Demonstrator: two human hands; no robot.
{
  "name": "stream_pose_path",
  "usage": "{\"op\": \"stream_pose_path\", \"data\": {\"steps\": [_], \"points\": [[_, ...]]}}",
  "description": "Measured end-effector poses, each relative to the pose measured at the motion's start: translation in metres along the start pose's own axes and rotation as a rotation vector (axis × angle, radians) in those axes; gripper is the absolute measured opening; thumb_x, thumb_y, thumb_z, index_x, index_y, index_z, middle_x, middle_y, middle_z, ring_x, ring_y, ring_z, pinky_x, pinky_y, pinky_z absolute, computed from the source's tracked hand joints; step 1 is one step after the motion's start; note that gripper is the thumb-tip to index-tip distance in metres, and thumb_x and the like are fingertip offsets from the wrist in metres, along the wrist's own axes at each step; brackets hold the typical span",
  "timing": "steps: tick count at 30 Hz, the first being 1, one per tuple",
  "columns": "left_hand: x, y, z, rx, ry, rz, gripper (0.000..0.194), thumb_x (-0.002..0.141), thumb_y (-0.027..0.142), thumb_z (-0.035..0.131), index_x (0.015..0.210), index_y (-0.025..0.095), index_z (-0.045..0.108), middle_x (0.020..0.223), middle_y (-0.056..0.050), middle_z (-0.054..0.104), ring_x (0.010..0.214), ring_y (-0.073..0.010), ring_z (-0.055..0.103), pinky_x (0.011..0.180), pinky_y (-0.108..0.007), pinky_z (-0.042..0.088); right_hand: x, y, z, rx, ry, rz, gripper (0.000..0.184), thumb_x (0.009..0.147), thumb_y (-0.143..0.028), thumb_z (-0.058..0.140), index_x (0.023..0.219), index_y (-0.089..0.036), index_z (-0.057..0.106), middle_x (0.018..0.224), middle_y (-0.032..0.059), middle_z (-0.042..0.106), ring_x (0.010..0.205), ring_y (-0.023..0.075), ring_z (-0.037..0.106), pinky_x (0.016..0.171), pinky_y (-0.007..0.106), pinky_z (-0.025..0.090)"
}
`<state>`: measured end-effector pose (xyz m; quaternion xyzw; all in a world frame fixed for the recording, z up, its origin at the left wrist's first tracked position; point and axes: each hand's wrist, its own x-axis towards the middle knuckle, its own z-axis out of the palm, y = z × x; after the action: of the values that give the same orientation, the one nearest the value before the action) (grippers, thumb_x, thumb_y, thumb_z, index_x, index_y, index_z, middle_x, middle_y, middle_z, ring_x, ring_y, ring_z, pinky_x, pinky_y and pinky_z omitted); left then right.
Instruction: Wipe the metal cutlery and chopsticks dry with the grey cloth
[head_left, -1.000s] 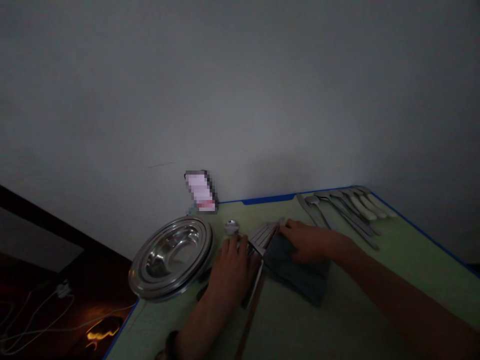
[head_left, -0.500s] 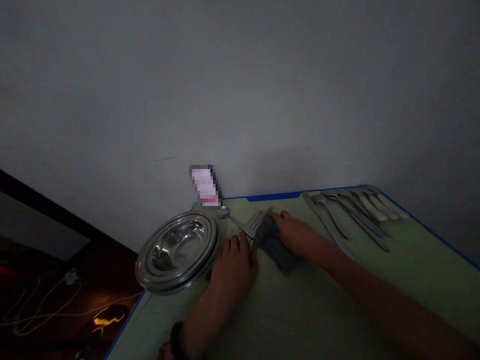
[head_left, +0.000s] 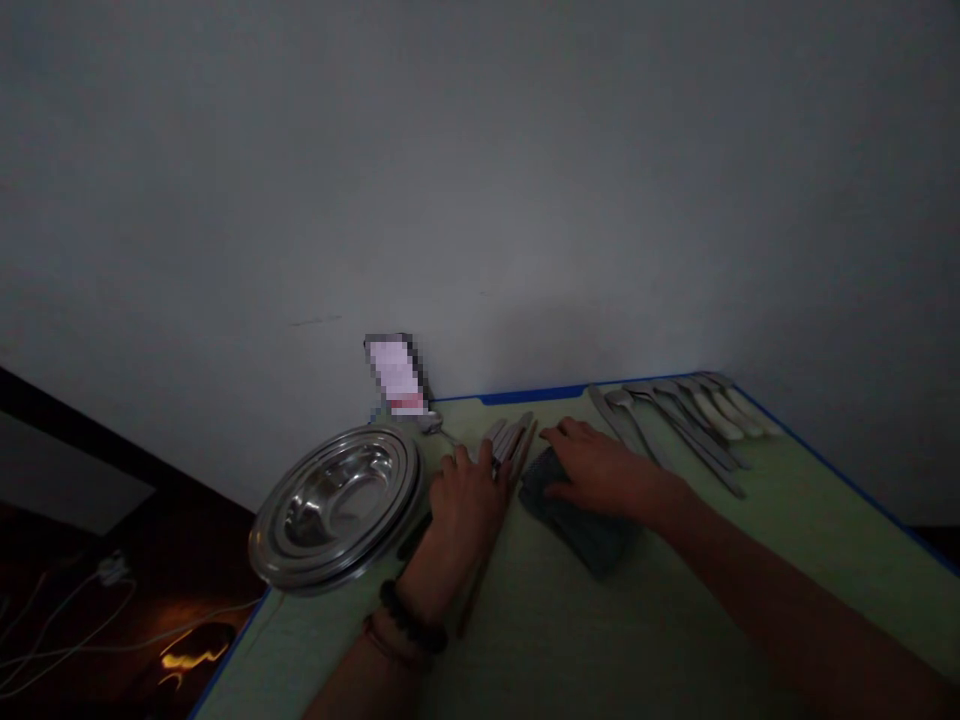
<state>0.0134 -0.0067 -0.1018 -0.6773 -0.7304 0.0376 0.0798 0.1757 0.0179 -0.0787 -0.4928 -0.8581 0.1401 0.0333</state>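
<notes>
My left hand (head_left: 466, 495) is over a small pile of metal cutlery (head_left: 511, 438), fingers curled down among the handles; what they grip is hidden. Beside that hand a thin brown stick (head_left: 487, 560) slants along the table. A spoon (head_left: 430, 422) pokes out beyond my left fingers, its handle partly covered. My right hand (head_left: 600, 465) is closed on a dark folded cloth (head_left: 581, 530), which lies against the tabletop. Left of my left hand stand stacked steel plates or shallow bowls (head_left: 341, 510).
Several knives, forks and spoons (head_left: 675, 420) lie in a slanting row at the right, some with pale handles. A blurred-out phone (head_left: 397, 375) leans on the wall (head_left: 480, 200). The green table (head_left: 600, 650) has a blue edge. Cables (head_left: 112, 570) are at lower left.
My right hand and the cloth have drawn apart from my left hand and the spoon. The brown stick beside my left hand now shows more. The view has shifted slightly right.
</notes>
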Motion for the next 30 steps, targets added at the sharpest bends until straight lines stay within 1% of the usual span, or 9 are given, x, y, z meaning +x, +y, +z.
{"op": "stream_pose_path", "data": {"steps": [3, 5, 6, 8, 11, 16, 22, 25, 30], "points": [[0.010, 0.002, 0.000, 0.001, -0.029, -0.019, 0.037, 0.092, 0.038, 0.032, 0.113, 0.014, 0.052, 0.097, -0.017, 0.062, 0.090, -0.0306, 0.062, 0.068, -0.039, 0.050, -0.001, -0.011, 0.008, -0.007, -0.019, -0.029, 0.065, 0.064, -0.038, 0.071, 0.115, -0.004, 0.052, 0.117, 0.0221, 0.050, 0.109, 0.0340, 0.048, 0.092, 0.042, 0.040], [0.014, 0.002, -0.001, 0.007, -0.049, -0.021, 0.032, 0.092, 0.031, 0.033, 0.109, 0.011, 0.053, 0.094, -0.018, 0.063, 0.089, -0.0304, 0.064, 0.068, -0.039, 0.051, 0.002, -0.014, 0.017, 0.006, -0.022, -0.034, 0.070, 0.061, -0.040, 0.073, 0.117, -0.003, 0.050, 0.116, 0.0219, 0.051, 0.107, 0.0344, 0.048, 0.091, 0.042, 0.040], [0.015, 0.001, -0.001, 0.010, -0.059, -0.020, 0.030, 0.092, 0.026, 0.033, 0.107, 0.010, 0.053, 0.093, -0.018, 0.064, 0.089, -0.0305, 0.064, 0.068, -0.039, 0.051, 0.003, -0.015, 0.022, 0.007, 0.001, -0.039, 0.070, 0.063, -0.039, 0.071, 0.119, -0.004, 0.049, 0.116, 0.0218, 0.051, 0.108, 0.0342, 0.048, 0.092, 0.043, 0.040], [0.016, 0.000, -0.002, 0.016, -0.082, -0.020, 0.027, 0.091, 0.019, 0.033, 0.106, 0.008, 0.053, 0.091, -0.019, 0.065, 0.088, -0.0304, 0.065, 0.068, -0.038, 0.051, 0.008, -0.014, 0.031, 0.000, 0.062, -0.049, 0.061, 0.071, -0.037, 0.065, 0.121, -0.006, 0.049, 0.118, 0.0214, 0.050, 0.109, 0.0332, 0.047, 0.093, 0.043, 0.038], [0.013, -0.002, -0.004, 0.018, -0.120, -0.012, 0.027, 0.090, 0.013, 0.033, 0.109, 0.007, 0.052, 0.086, -0.019, 0.067, 0.084, -0.0291, 0.067, 0.067, -0.037, 0.052, 0.013, -0.012, 0.037, -0.009, 0.092, -0.055, 0.051, 0.077, -0.037, 0.057, 0.121, -0.011, 0.051, 0.117, 0.0196, 0.050, 0.108, 0.0322, 0.046, 0.092, 0.043, 0.037], [0.006, -0.006, -0.009, 0.012, -0.167, 0.040, 0.027, 0.088, 0.011, 0.036, 0.109, 0.007, 0.052, 0.085, -0.020, 0.068, 0.083, -0.0298, 0.068, 0.066, -0.039, 0.053, 0.014, -0.011, 0.038, -0.031, 0.097, -0.071, 0.050, 0.079, -0.038, 0.053, 0.124, -0.016, 0.050, 0.115, 0.0175, 0.051, 0.105, 0.0325, 0.047, 0.089, 0.043, 0.039], [0.004, -0.007, -0.018, 0.040, -0.183, 0.064, 0.030, 0.088, 0.014, 0.041, 0.115, 0.008, 0.050, 0.084, -0.019, 0.069, 0.083, -0.0314, 0.068, 0.067, -0.040, 0.053, 0.015, -0.011, 0.046, -0.048, 0.164, -0.070, 0.050, 0.082, -0.041, 0.048, 0.125, -0.017, 0.048, 0.113, 0.0168, 0.051, 0.102, 0.0311, 0.047, 0.086, 0.042, 0.039], [0.003, -0.005, -0.019, 0.059, -0.177, 0.058, 0.030, 0.088, 0.013, 0.040, 0.115, 0.007, 0.051, 0.086, -0.020, 0.069, 0.084, -0.0306, 0.068, 0.069, -0.039, 0.053, 0.015, -0.013, 0.048, -0.058, 0.175, -0.059, 0.048, 0.082, -0.042, 0.048, 0.125, -0.020, 0.048, 0.112, 0.0155, 0.052, 0.102, 0.0303, 0.047, 0.085, 0.042, 0.040], [0.000, 0.001, -0.021, 0.076, -0.133, 0.075, 0.037, 0.088, 0.010, 0.035, 0.123, 0.005, 0.045, 0.087, -0.020, 0.069, 0.082, -0.0314, 0.068, 0.067, -0.040, 0.053, 0.014, -0.014, 0.045, -0.040, 0.173, -0.054, 0.047, 0.083, -0.040, 0.047, 0.125, -0.021, 0.047, 0.116, 0.0159, 0.050, 0.105, 0.0310, 0.046, 0.087, 0.043, 0.038]]}}
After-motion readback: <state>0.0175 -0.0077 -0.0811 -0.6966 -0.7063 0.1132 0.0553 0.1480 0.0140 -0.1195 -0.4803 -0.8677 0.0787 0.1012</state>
